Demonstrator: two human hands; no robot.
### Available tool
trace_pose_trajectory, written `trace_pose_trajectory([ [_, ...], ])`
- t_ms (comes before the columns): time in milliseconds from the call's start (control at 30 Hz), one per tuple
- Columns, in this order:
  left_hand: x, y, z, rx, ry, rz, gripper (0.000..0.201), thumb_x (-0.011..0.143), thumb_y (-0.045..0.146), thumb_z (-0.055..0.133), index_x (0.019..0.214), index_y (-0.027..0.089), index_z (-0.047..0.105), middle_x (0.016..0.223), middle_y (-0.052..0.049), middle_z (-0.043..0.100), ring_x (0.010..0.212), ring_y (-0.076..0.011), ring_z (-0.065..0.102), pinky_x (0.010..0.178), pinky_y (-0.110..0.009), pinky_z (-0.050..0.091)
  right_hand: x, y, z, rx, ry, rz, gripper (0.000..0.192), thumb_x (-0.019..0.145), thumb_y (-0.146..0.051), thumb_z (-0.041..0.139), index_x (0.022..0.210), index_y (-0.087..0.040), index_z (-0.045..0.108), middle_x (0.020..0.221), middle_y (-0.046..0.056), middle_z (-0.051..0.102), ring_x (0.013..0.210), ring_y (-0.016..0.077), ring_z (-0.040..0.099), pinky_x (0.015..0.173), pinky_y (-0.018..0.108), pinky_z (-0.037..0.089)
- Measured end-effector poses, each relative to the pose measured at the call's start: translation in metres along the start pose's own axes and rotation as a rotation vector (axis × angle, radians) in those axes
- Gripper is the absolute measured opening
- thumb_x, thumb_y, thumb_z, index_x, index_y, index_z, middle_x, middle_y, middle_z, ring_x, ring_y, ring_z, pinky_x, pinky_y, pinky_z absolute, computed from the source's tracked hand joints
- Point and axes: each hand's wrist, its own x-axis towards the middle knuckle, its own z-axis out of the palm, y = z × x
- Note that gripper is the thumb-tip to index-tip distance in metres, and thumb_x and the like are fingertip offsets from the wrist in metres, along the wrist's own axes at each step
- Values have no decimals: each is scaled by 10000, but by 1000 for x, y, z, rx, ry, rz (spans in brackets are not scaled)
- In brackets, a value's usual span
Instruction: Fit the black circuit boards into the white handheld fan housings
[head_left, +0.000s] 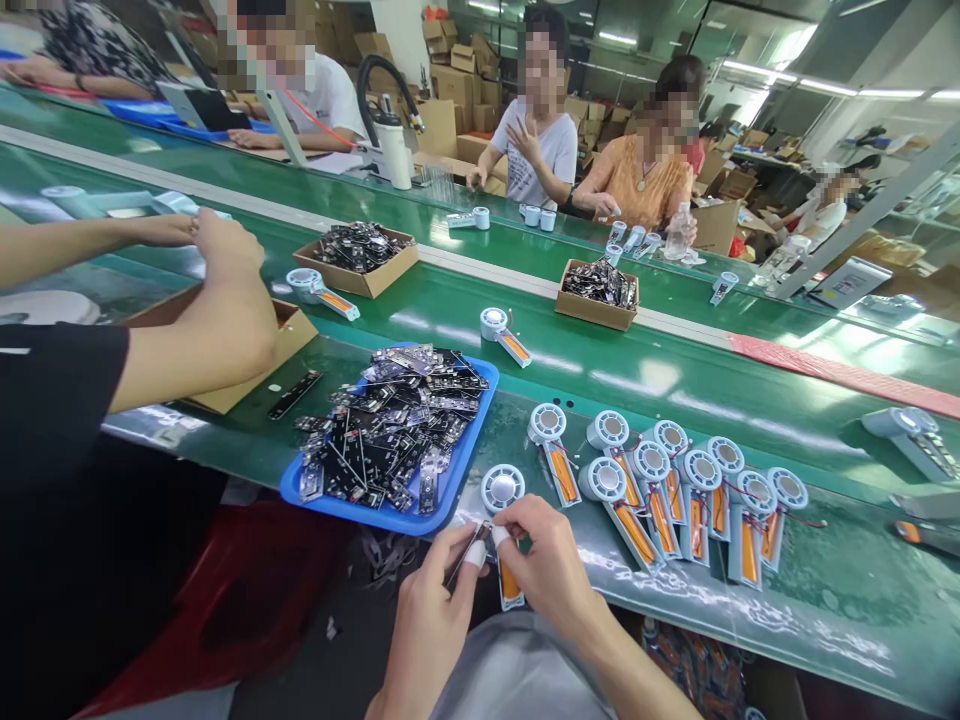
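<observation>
Between the fingers of my left hand (439, 600) is a small dark circuit board (471, 556), held at a tilt. My right hand (546, 560) pinches at the board's upper end; whatever small part sits between its fingertips is hidden. White coverings show on both thumbs. Just beyond my hands lies a light-blue handheld fan body (502, 488), its round head toward the belt and its orange-filled handle partly behind my right hand. A blue tray (480, 420) heaped with circuit boards (397, 425) stands to the left of it.
Several similar fan bodies (652, 460) lie at the right. Cardboard boxes of boards (360, 245) (600, 285) and a fan (495, 322) are on the green belt (427, 310). A co-worker's arm (202, 330) reaches over an open carton (292, 335) at left. Other people sit across.
</observation>
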Motion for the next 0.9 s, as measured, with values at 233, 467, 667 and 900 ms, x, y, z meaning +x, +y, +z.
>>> trace_pose_trajectory([
  [233,-8,-8,6,223,134,298,283,946,254,510,1085,167,742,1036,-117,818,917,-256,796,809,-315,647,-5,-5,7,-433,19,-231,200,870,-32,518,884,-195,635,852,68,654,749,234,562,651,335,484],
  [467,3,-12,-6,256,51,439,302,961,194,500,1112,160,759,1071,-111,813,949,-235,790,853,-279,628,2,-1,-4,-282,-99,-202,199,951,-74,535,1066,-180,659,950,71,681,847,220,620,747,317,528],
  [667,19,-4,-22,88,-120,393,295,947,201,512,1076,184,777,930,-69,823,670,-160,771,680,-202,630,10,11,-14,-54,-225,-232,272,988,-110,508,1127,-225,712,1017,64,679,949,198,632,840,291,529],
  [900,25,-5,-22,125,-162,358,286,931,252,529,1052,224,787,1024,-70,822,929,-223,787,866,-273,617,11,1,-16,-95,-202,-155,269,962,-101,522,1065,-224,739,989,65,705,931,200,634,821,274,500],
])
